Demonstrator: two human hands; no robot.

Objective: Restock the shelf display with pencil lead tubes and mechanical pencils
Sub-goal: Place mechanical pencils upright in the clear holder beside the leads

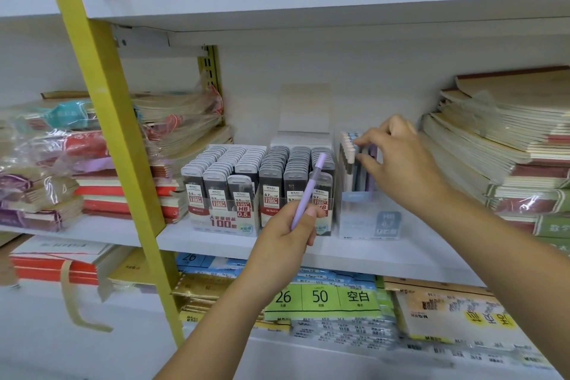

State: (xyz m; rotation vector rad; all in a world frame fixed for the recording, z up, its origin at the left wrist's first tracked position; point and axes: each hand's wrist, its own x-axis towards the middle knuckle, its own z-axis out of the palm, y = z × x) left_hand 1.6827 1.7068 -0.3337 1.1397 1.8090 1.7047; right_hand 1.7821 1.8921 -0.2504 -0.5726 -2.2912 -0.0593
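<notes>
My left hand (291, 227) grips a lilac mechanical pencil (309, 188), held upright and tilted right in front of the lead tube boxes. Two display boxes stand side by side on the white shelf: 0.5 lead tubes (222, 176) on the left, 0.7 lead tubes (293, 170) on the right, both packed in rows. To their right a clear display box (367, 219) holds upright mechanical pencils (350, 157) in white, blue and lilac. My right hand (398, 154) reaches over this box, its fingertips pinching the tops of the pencils inside.
Wrapped notebook stacks (499, 145) fill the shelf's right side; more bundles (101, 170) lie to the left. A yellow upright (117, 148) slants across the left. The shelf board (370, 256) has bare room in front of the boxes. Paper packs (320, 299) lie on the shelf below.
</notes>
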